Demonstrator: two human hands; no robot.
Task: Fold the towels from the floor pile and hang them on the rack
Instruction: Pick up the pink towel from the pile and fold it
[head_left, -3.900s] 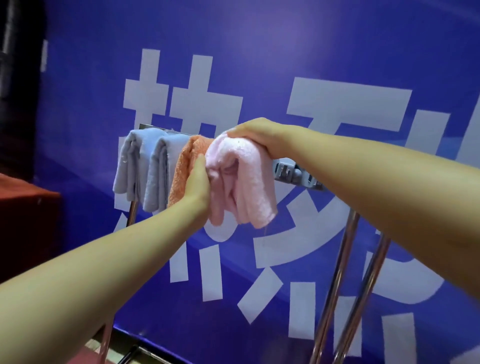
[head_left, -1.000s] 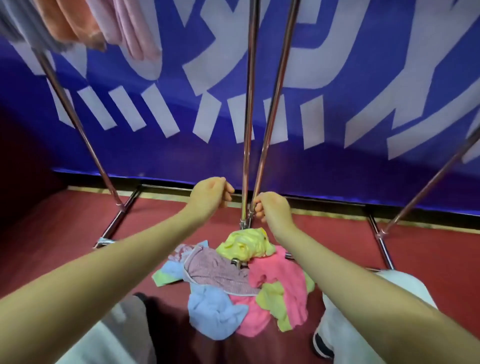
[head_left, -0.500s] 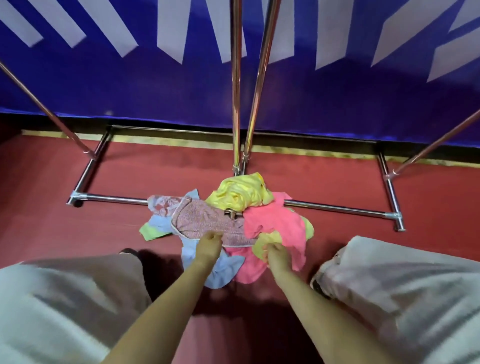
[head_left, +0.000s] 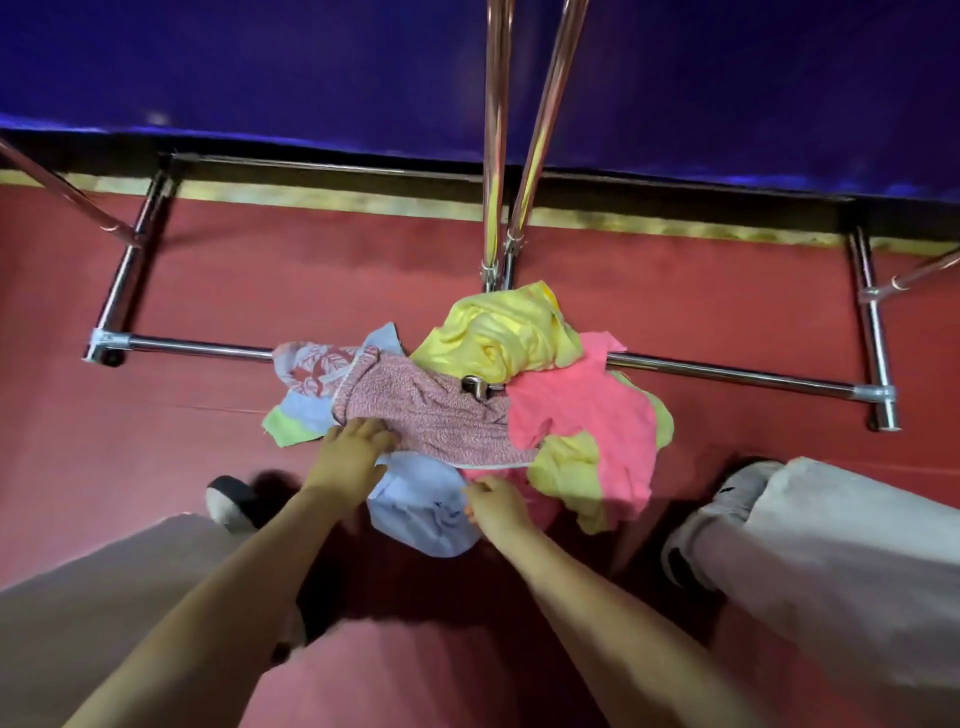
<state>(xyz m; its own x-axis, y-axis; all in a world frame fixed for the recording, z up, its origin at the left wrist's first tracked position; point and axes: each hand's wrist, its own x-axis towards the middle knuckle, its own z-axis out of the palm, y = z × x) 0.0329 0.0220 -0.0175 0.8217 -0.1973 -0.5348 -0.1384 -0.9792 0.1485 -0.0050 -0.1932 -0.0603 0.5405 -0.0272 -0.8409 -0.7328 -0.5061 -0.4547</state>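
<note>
A pile of towels lies on the red floor over the rack's low front bar (head_left: 727, 375): a yellow towel (head_left: 498, 332), a pink towel (head_left: 582, 415), a speckled mauve towel (head_left: 415, 410), a leaf-patterned one (head_left: 311, 369) and a light blue towel (head_left: 421, 504) nearest me. My left hand (head_left: 353, 452) rests palm down, fingers spread, where the mauve towel meets the blue one's left corner. My right hand (head_left: 493, 501) has curled fingers pinching the blue towel's right edge. The rack's hanging rail is out of view.
Two rack uprights (head_left: 493, 156) rise just behind the pile, with slanted legs at both sides. A blue banner wall (head_left: 260, 62) stands behind. My shoes (head_left: 228, 499) (head_left: 727, 493) and pale trouser knees flank the pile.
After hanging the pink towel on the rail, I bent down to the pile. Within the last half second my hands settled at the two sides of the light blue towel.
</note>
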